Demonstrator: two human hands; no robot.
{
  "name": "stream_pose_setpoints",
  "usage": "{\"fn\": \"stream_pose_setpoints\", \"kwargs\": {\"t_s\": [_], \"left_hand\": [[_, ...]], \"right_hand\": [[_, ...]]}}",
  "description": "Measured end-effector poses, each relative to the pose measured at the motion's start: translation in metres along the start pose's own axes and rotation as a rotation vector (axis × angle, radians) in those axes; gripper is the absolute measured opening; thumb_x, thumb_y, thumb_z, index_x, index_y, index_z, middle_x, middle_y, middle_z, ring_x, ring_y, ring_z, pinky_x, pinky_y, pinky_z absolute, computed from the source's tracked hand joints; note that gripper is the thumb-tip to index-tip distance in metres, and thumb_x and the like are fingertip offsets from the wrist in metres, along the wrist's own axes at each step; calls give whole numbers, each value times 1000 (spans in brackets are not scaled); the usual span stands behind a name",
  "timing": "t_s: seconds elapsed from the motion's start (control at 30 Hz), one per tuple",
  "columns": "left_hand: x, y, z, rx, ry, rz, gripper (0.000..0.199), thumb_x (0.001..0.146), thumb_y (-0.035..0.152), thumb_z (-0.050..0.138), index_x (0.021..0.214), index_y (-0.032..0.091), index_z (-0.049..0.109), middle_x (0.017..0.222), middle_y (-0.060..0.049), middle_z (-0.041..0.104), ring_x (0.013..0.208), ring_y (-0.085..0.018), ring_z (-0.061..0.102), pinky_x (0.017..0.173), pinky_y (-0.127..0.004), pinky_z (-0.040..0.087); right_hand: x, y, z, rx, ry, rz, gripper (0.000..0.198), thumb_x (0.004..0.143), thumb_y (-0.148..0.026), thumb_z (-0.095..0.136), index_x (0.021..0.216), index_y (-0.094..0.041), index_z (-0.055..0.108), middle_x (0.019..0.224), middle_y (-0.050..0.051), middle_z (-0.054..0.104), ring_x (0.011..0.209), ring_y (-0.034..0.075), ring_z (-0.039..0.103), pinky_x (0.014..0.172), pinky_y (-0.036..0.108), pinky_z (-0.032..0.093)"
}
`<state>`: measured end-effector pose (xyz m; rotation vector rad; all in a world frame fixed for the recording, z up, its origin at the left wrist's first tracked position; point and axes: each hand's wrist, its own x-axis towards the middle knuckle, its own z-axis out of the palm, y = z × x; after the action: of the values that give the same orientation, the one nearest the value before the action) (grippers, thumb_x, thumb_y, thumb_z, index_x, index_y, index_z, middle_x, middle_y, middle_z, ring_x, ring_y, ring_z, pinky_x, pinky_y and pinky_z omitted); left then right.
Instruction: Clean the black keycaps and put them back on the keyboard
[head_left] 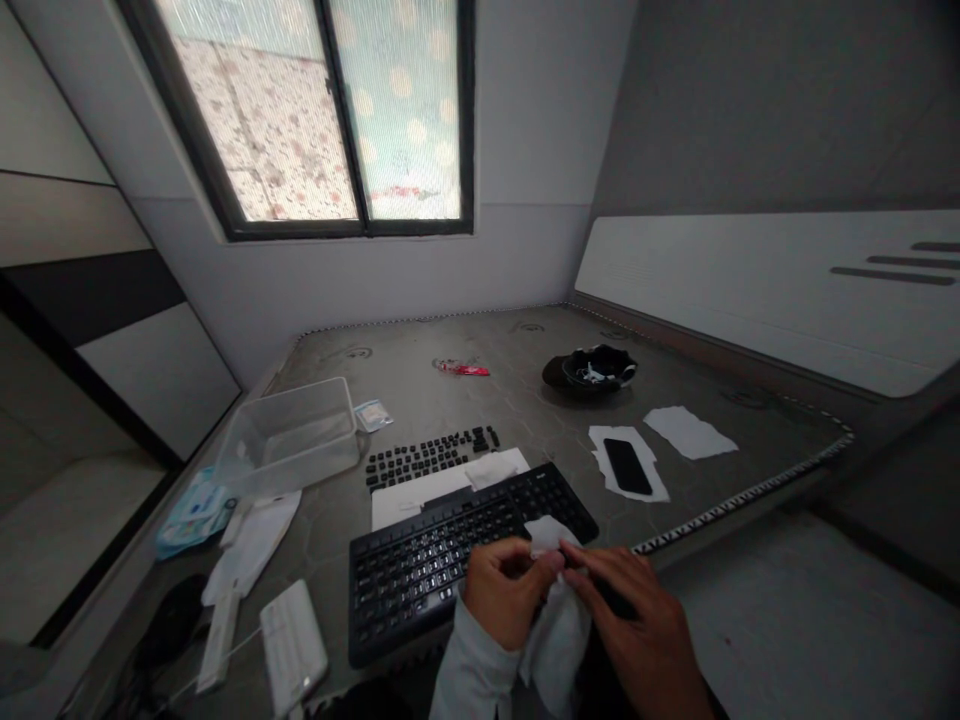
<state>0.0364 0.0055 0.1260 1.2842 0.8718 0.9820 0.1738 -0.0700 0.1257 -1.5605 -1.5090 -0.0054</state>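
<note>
Your left hand [510,590] and right hand [641,605] pinch the cloth [559,640] — lower centre of frame, before the keyboard [420,575]. Judged risk: your left sleeve [474,655], so near, could catch and shift it.

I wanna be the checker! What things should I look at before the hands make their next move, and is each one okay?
1. White cloth held: ok. Left hand and right hand both have hold of it.
2. Little piece pinched in the cloth: cannot tell. The fingers hide that spot.
3. Loose black keys kept together: ok. They lie in rows beyond the keyboard.
4. All keys off the table: not ok. Those rows are lying right on it.
5. Phone apart from the keyboard: ok. It rests on white paper to the right.
</note>
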Motion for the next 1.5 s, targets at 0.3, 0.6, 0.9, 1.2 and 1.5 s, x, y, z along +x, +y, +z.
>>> {"fn": "stream_pose_setpoints", "kwargs": {"t_s": [0.3, 0.6, 0.9, 1.2, 1.5], "left_hand": [[0, 8, -4, -32, -146, -67, 34, 74, 47, 71, 67, 14, 73, 54, 0, 62, 50, -10, 54, 52, -21, 46], [8, -10, -13, 46, -150, -68, 20, 70, 34, 73, 72, 15, 76, 64, -2, 71, 58, -13, 61, 56, -22, 46], [33, -42, -70, 255, 283, 17, 30, 69, 43, 69, 78, 16, 76, 68, -5, 75, 62, -19, 67, 60, -27, 52], [40, -55, -96, 488, 389, 27, 35, 71, 52, 65, 79, 20, 76, 71, -3, 77, 66, -21, 71, 66, -30, 54], [44, -64, -96, 442, 371, 41, 35, 72, 52, 64, 81, 20, 76, 76, -4, 78, 73, -23, 72, 68, -32, 55]], "right_hand": [[2, -2, 1, 227, -47, 297, 27, 83, -45, 65, 98, -26, 76, 100, 6, 75, 91, 21, 69, 83, 29, 55], [2, 17, 5, 366, -93, 573, 33, 71, -52, 72, 85, -21, 71, 86, 6, 75, 84, 23, 69, 77, 31, 55], [3, 87, -1, 269, -39, 674, 40, 70, -53, 70, 90, -19, 68, 85, 8, 76, 84, 25, 70, 78, 34, 53], [26, 107, 42, 125, -456, 388, 23, 77, -41, 64, 83, -23, 76, 88, 6, 75, 84, 24, 67, 80, 35, 49], [50, 121, 71, 0, -655, 206, 15, 75, -28, 66, 79, -22, 78, 84, 6, 69, 81, 20, 63, 77, 31, 46]]}}
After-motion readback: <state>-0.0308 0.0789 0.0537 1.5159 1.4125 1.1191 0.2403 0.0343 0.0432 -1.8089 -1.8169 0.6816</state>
